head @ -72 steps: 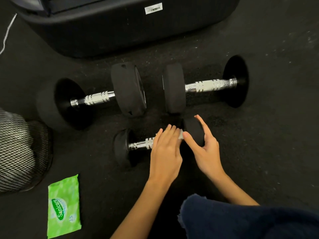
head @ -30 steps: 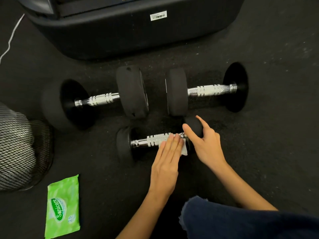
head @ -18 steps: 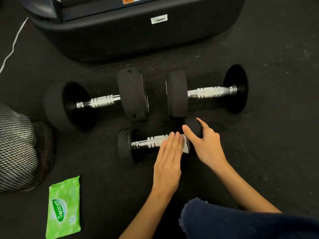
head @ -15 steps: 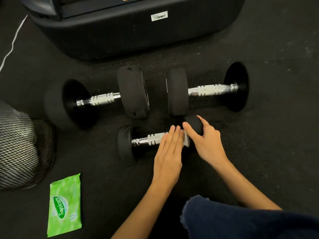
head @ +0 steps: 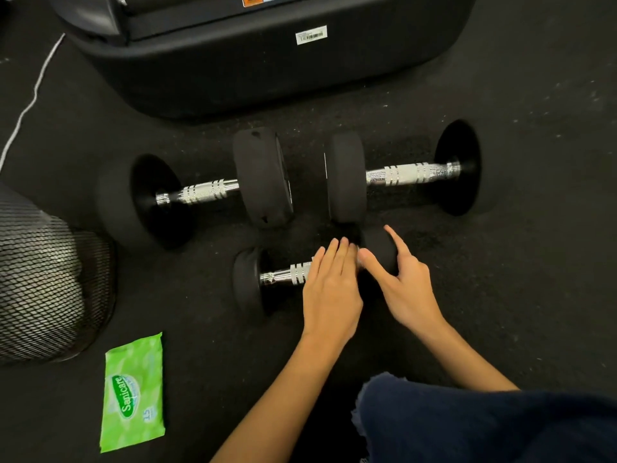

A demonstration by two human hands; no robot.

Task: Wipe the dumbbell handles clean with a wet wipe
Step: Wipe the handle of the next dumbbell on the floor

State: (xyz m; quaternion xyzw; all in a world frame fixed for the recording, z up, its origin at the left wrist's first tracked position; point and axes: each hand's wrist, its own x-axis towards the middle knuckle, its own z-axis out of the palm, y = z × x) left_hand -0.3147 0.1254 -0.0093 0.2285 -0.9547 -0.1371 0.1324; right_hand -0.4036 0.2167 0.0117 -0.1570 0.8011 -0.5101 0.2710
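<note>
My left hand (head: 330, 289) lay flat, fingers straight and together, pressed over the right part of the chrome handle (head: 288, 275) of the small dumbbell (head: 248, 284) on the dark floor (head: 534, 295). The wet wipe was hidden under my palm; I could not make it out. My right hand (head: 400, 282) held the small dumbbell's right head (head: 379, 247), the thumb on its near side by the handle and the index finger stretched over the far side, so the fingers curved round it. The left head of that dumbbell stood bare, with a short run of ribbed chrome showing between it and my left fingers.

Beyond it lay two large dumbbells end to end, the left large dumbbell (head: 200, 192) and the right large dumbbell (head: 407, 173), their inner heads just beside each other, their handles uncovered. The right one's inner head sat just behind my right hand.

A green wet wipe pack (head: 133, 392) lay flat on the floor well to my left, near a black mesh bin (head: 50, 289). A big black machine base (head: 267, 71) stood behind the dumbbells, and a white cord (head: 30, 98) ran along the floor at far left. My knee in dark blue cloth (head: 484, 426) filled the lower right.
</note>
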